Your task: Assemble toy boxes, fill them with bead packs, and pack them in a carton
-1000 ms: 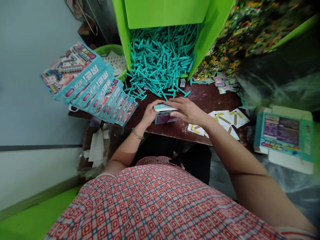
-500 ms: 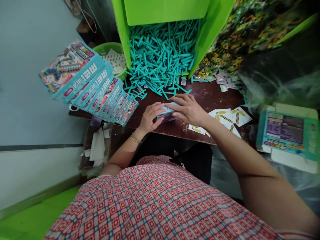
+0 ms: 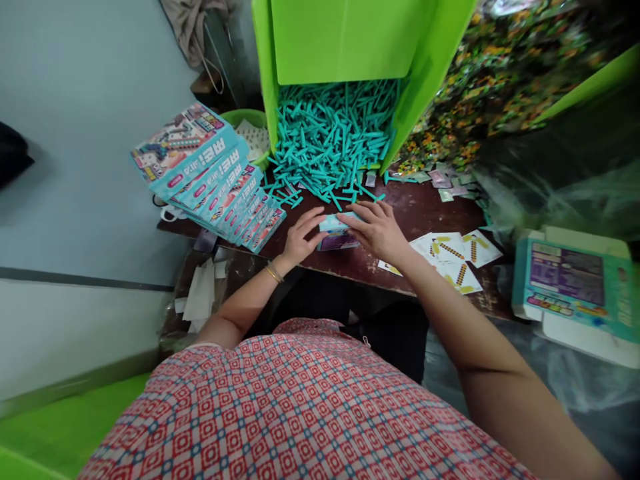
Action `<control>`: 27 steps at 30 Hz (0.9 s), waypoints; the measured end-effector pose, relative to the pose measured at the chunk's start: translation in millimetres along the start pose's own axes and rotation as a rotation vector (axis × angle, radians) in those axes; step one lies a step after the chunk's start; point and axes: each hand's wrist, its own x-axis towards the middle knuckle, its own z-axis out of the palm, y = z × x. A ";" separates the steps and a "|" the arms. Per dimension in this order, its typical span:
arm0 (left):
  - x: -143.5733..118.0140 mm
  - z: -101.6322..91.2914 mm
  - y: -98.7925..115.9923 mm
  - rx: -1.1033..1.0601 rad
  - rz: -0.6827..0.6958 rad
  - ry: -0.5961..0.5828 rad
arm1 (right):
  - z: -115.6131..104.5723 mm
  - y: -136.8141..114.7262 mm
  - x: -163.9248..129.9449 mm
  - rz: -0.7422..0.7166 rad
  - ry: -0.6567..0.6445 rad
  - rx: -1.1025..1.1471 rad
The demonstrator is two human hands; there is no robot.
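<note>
A small teal and purple cardboard box (image 3: 339, 241) sits on the dark table edge in front of me, between both hands. My left hand (image 3: 302, 239) grips its left end, with fingers at the far side and thumb at the near side. My right hand (image 3: 379, 231) lies over its right end, fingers bent across the top, hiding that end. Just beyond the hands, teal T-shaped plastic pieces (image 3: 333, 143) spill from a green bin (image 3: 350, 50). Right of my right hand lie several printed instruction sheets (image 3: 440, 248).
A leaning stack of printed toy boxes (image 3: 200, 177) stands at the left, beside a green basket (image 3: 250, 119) of printed papers. An unfolded carton (image 3: 575, 283) rests at the right. Small sachets (image 3: 445, 180) and a heap of orange and green packets (image 3: 455, 100) lie at the back right.
The camera view has shifted, so the surroundings sit lower and more to the right at the left side. The box's purple near side shows more, and both hands still hold its ends.
</note>
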 end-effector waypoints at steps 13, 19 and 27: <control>-27.7 54.2 -16.9 -0.140 -0.434 0.162 | 9.7 -28.7 6.5 0.233 0.205 0.142; -55.5 85.0 38.0 0.007 -0.189 -0.021 | 31.1 -56.3 -19.1 0.546 0.505 0.427; -114.1 -38.5 33.6 -0.001 -0.392 0.263 | -33.2 26.8 39.9 0.764 0.640 0.751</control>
